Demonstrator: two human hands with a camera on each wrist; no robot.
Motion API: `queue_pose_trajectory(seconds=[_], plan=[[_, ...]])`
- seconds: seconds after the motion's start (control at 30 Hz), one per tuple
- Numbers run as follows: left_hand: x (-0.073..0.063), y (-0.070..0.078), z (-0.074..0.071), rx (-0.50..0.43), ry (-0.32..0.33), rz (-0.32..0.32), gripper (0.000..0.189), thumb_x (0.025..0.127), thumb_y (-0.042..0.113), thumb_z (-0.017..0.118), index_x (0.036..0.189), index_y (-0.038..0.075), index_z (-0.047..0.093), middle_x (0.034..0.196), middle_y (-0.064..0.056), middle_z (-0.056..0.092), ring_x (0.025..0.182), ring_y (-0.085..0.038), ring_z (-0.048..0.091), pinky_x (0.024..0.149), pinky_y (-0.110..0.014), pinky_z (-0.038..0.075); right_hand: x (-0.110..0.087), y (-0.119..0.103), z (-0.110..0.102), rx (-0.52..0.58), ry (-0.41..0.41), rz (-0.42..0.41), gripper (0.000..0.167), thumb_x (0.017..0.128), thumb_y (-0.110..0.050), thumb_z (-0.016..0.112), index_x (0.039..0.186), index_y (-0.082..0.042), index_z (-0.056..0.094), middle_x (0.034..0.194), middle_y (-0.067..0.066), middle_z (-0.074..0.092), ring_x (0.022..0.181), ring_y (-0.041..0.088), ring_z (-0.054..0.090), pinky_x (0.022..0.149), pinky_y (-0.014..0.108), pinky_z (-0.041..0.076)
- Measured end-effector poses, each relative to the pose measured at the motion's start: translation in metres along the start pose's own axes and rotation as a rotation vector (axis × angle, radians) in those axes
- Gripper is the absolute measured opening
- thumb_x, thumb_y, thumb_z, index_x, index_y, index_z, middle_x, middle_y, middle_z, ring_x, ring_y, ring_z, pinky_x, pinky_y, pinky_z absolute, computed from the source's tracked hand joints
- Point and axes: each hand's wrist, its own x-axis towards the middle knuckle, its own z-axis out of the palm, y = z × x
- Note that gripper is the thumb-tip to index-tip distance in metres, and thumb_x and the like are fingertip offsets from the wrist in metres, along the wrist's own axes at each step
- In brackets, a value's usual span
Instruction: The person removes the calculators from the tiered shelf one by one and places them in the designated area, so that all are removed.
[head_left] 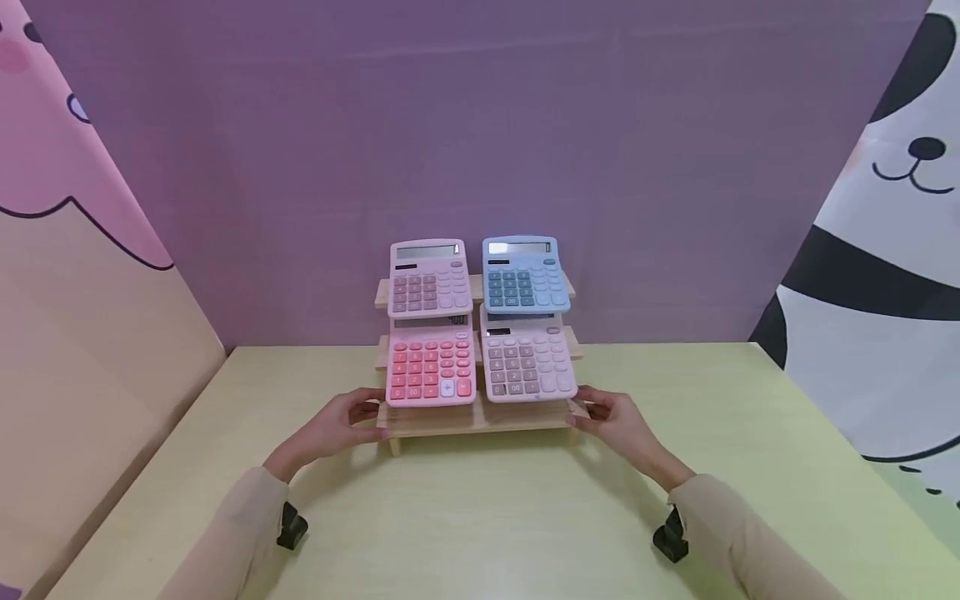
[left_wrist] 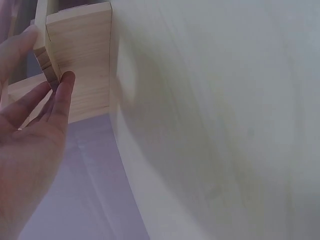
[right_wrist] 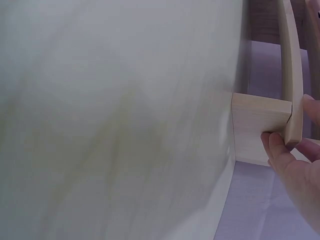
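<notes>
A tiered wooden display stand (head_left: 480,421) stands on the table near the back edge. My left hand (head_left: 337,423) pinches the left end of its lowest shelf, thumb on top and fingertips beneath, as the left wrist view shows. At the opposite end, my right hand (head_left: 621,427) grips the same shelf with its fingers curled under the board (right_wrist: 292,85). Calculators lean on the tiers: a lilac one (head_left: 429,279) and a blue one (head_left: 527,275) above, a pink one (head_left: 431,367) and a pale lilac one (head_left: 529,362) below. The upper pair hides the tops of the lower pair.
The pale yellow-green table (head_left: 480,517) extends in front and to both sides. Behind it hangs a purple backdrop (head_left: 480,125). Cartoon-printed panels flank it, a pink figure (head_left: 75,167) on the left and a panda (head_left: 885,250) on the right.
</notes>
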Motion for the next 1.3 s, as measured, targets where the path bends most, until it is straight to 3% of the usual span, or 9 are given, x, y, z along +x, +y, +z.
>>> queue_pose_trajectory(seconds=[0.37, 0.63, 0.87, 1.13, 1.3], plan=[[0.020, 0.009, -0.020, -0.002, -0.038, 0.058, 0.067, 0.081, 0.018, 0.070, 0.134, -0.003, 0.037, 0.139, -0.020, 0.039, 0.126, -0.035, 0.042, 0.105, -0.043, 0.037, 0.016, -0.009, -0.009, -0.082, 0.037, -0.012, 0.045, 0.083, -0.010, 0.066, 0.121, 0.009, 0.053, 0.135, 0.027, 0.042, 0.111, 0.035, 0.055, 0.078, 0.016, 0.052], [0.025, 0.012, -0.017, 0.001, -0.017, 0.070, 0.064, 0.081, 0.015, 0.069, 0.134, -0.004, 0.037, 0.139, -0.020, 0.039, 0.126, -0.036, 0.042, 0.106, -0.044, 0.035, 0.022, -0.012, -0.017, -0.116, 0.036, -0.016, 0.045, 0.083, -0.012, 0.067, 0.122, 0.006, 0.053, 0.134, 0.023, 0.046, 0.111, 0.033, 0.055, 0.079, 0.013, 0.050], [0.019, 0.010, -0.010, -0.011, -0.010, 0.042, 0.064, 0.081, 0.013, 0.069, 0.134, -0.003, 0.036, 0.139, -0.019, 0.039, 0.127, -0.035, 0.041, 0.107, -0.043, 0.035, 0.018, -0.009, -0.018, -0.122, 0.016, -0.016, 0.046, 0.083, -0.011, 0.066, 0.124, 0.006, 0.052, 0.130, 0.023, 0.049, 0.109, 0.033, 0.056, 0.076, 0.008, 0.048], [0.003, 0.012, -0.013, -0.002, -0.009, 0.018, 0.062, 0.082, 0.007, 0.067, 0.134, -0.006, 0.035, 0.139, -0.022, 0.038, 0.126, -0.038, 0.041, 0.106, -0.046, 0.034, 0.015, -0.004, -0.004, -0.058, -0.020, 0.020, 0.047, 0.084, -0.010, 0.065, 0.125, 0.006, 0.050, 0.136, 0.022, 0.044, 0.112, 0.034, 0.054, 0.076, 0.010, 0.050], [-0.006, 0.010, -0.004, -0.023, -0.020, 0.007, 0.063, 0.082, 0.009, 0.066, 0.135, -0.006, 0.035, 0.140, -0.023, 0.036, 0.128, -0.038, 0.039, 0.108, -0.044, 0.033, 0.007, 0.001, 0.000, -0.069, -0.019, 0.002, 0.044, 0.084, -0.009, 0.064, 0.123, 0.007, 0.052, 0.133, 0.023, 0.046, 0.105, 0.027, 0.058, 0.073, 0.009, 0.050]])
